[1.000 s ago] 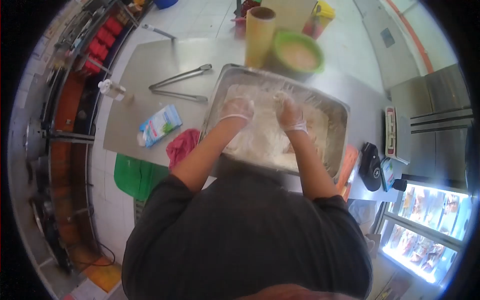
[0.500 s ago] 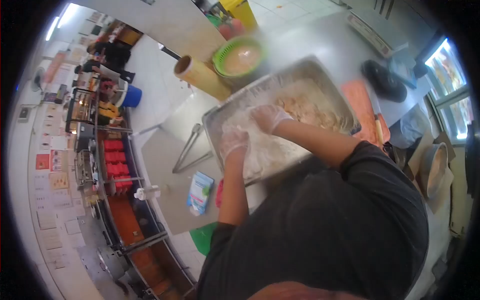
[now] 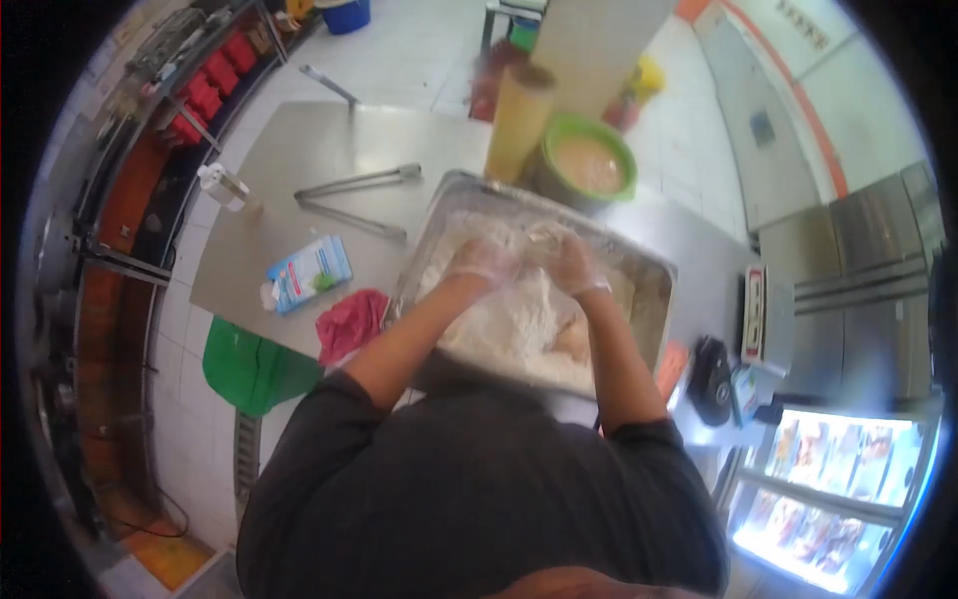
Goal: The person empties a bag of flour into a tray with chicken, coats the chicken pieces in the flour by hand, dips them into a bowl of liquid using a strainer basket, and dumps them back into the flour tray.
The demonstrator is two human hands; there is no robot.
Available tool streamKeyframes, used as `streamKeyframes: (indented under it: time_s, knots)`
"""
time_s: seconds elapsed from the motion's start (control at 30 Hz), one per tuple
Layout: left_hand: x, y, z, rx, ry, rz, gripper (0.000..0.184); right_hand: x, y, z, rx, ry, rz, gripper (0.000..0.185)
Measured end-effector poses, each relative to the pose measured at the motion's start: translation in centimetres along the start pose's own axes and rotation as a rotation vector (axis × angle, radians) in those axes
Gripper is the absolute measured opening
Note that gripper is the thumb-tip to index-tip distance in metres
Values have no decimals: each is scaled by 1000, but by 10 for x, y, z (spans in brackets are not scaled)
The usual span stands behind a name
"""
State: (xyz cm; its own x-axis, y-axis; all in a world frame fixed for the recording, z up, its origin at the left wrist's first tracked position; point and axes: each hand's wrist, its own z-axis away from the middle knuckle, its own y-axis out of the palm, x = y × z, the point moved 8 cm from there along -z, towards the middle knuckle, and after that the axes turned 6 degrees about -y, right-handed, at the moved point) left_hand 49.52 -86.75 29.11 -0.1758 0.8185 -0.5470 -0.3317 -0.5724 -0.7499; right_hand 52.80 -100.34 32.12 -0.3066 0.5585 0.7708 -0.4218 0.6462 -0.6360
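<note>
A deep metal tray (image 3: 667,299) holds loose white flour (image 3: 504,324), with a pale pinkish-tan piece (image 3: 571,339) partly coated near its front side. My left hand (image 3: 487,262), in a clear plastic glove, is in the flour toward the back of the tray; its fingers curl inward, and what they grip is hidden by flour and blur. Close beside it, my right hand (image 3: 571,265), gloved too, has its fingers bent around a floury lump whose kind I cannot make out. Flour coats both gloves.
Left of the tray lie metal tongs (image 3: 359,195), a blue-and-white packet (image 3: 311,274) and a pink cloth (image 3: 351,325). Behind it stand a green bowl of pale liquid (image 3: 589,165) and a yellowish cylinder (image 3: 519,125). A scale (image 3: 766,317) and black object (image 3: 711,381) sit right.
The head view has turned, so the tray now appears more level. My right hand has come away from the clumped side, and both hands are side by side toward the tray's back.
</note>
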Motion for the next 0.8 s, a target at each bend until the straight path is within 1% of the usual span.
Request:
streamKeyframes:
  time_s: [0.03,0.07,0.1,0.13,0.17,0.2,0.23,0.27,0.3,0.33,0.37,0.4,0.43,0.47,0.53,0.57,0.6,0.63,0.67,0.7,0.77,0.8]
  knots:
    - [23,15,-11,-171,61,-8,44,16,-25,3,-99,-57,93,28]
    - [31,12,-14,-345,128,-22,44,30,-53,-1,-209,-118,182,28]
    - [30,1,-7,-288,48,16,43,30,-76,-15,-231,-155,198,28]
    - [29,-8,1,-224,-35,59,42,21,-95,-27,-213,-175,42,29]
    - [43,0,-10,-252,-30,61,42,13,-111,-37,-182,-187,-119,30]
    - [53,17,-25,-375,166,-53,38,8,-134,-50,-254,-180,20,31]
    - [50,18,-19,-411,252,-112,36,-3,-155,-65,-319,-158,150,33]
    - [47,18,-11,-452,335,-173,34,-15,-162,-85,-238,-278,461,35]
    - [41,-6,-1,-295,116,-89,35,-42,-163,-103,-390,-530,803,37]
    - [47,-2,6,-127,-110,2,37,-81,-157,-130,-307,-627,1120,33]
    - [61,17,8,-82,-139,22,37,-50,-158,-132,-287,-606,976,28]
    - [62,29,7,-54,58,-206,33,-74,-154,-146,-255,-599,968,28]
    - [56,33,3,-59,265,-446,29,-121,-158,-184,-146,-392,759,28]
    - [53,27,-3,-97,256,-466,29,-164,-160,-222,-62,-211,548,28]
    - [54,6,1,-401,100,-318,27,-168,-152,-237,-46,-333,837,27]
    - [60,3,1,-431,106,-351,27,-169,-147,-244,-52,-397,980,26]
    - [57,10,1,-404,232,-487,27,-153,-138,-237,110,-437,1326,26]
    - [52,15,2,-356,360,-624,27,-141,-147,-232,79,-426,1310,26]
    - [49,9,-2,-344,376,-658,27,-142,-172,-226,-77,-211,932,26]
    - [45,-1,-6,-408,353,-704,28,-157,-187,-213,-222,-1,544,27]
    - [14,-39,9,-446,251,-460,30,-166,-204,-187,-600,-250,562,33]
    - [-6,-62,13,-408,211,-331,31,-143,-202,-157,-573,-264,497,36]
